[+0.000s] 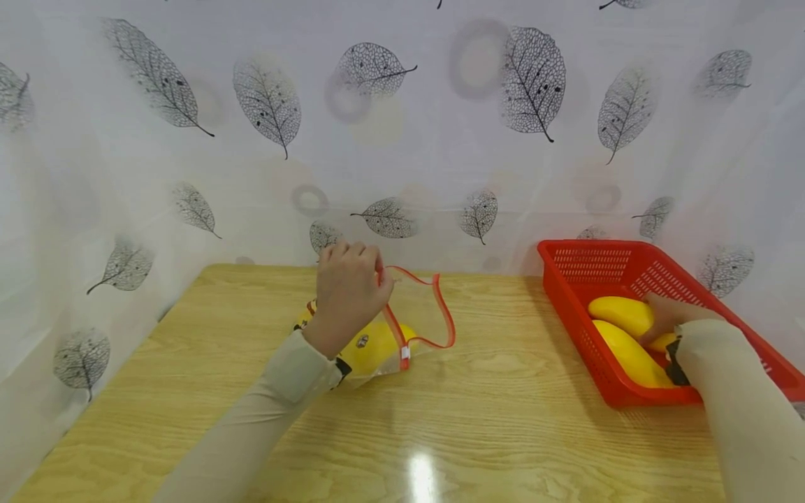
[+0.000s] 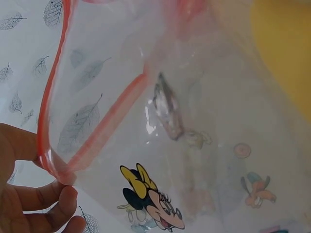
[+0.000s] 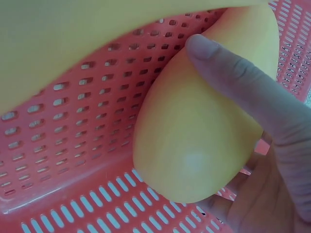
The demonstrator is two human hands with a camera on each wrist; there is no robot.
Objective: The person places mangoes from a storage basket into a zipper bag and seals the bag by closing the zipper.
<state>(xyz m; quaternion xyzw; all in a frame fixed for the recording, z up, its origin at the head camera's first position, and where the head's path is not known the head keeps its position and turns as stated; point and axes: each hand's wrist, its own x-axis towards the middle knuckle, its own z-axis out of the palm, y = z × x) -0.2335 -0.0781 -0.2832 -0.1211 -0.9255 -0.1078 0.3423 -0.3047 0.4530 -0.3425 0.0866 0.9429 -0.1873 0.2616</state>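
Note:
My left hand (image 1: 352, 297) pinches the red-edged rim of a clear zip bag (image 2: 102, 124) with cartoon prints. The bag stands on the table with its mouth held apart, a white slider (image 1: 405, 352) on its red strip. Yellow fruit (image 1: 371, 347) shows through the plastic, partly hidden by the left wrist. Inside the red basket, my right hand (image 1: 676, 316) grips a smooth yellow mango (image 3: 194, 126), thumb over its top and fingers beneath. A second mango (image 1: 629, 358) lies beside it, nearer the basket's front left corner.
The red perforated plastic basket (image 1: 581, 356) stands at the table's right side, its wall rising around the right hand. Bare wood tabletop (image 1: 490, 419) lies between bag and basket. A pale curtain with leaf prints (image 1: 428, 161) hangs behind the table.

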